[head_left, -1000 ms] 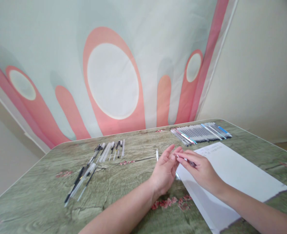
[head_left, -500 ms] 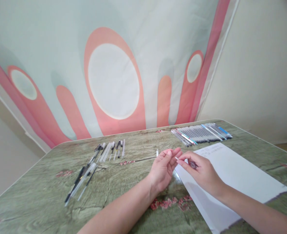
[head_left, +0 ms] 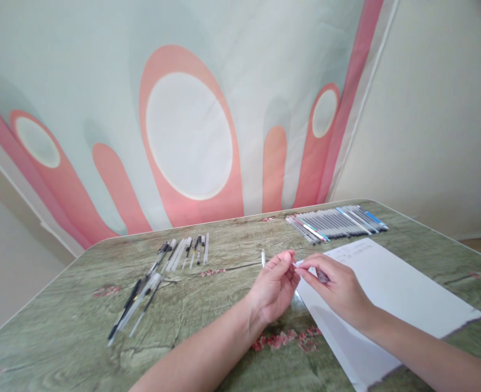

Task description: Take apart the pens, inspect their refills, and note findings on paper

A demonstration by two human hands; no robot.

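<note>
My left hand (head_left: 276, 286) is raised over the table, palm turned to the right, fingers curled and the thumb pressed against them. What it holds, if anything, is hidden. Thumb and forefinger of my right hand (head_left: 338, 286) pinch a small white piece (head_left: 295, 265) right at the left fingertips. Something dark (head_left: 322, 276) shows inside the right hand's curled fingers; its kind is unclear. Behind the left hand a white pen-like end (head_left: 263, 257) sticks out, the rest covered. Beneath the right hand lies a sheet of white paper (head_left: 404, 305) with faint writing near its top.
A neat row of pens (head_left: 334, 224) lies at the back right of the wood-patterned table (head_left: 199, 321). Loose pen parts, black and clear, are at the left: a short row (head_left: 187, 251) and a scattered pile (head_left: 136, 302). A printed cloth (head_left: 252, 109) hangs behind.
My left fingers have curled in more. The right hand's pinch has shifted slightly left, and the white piece shows less between the hands.
</note>
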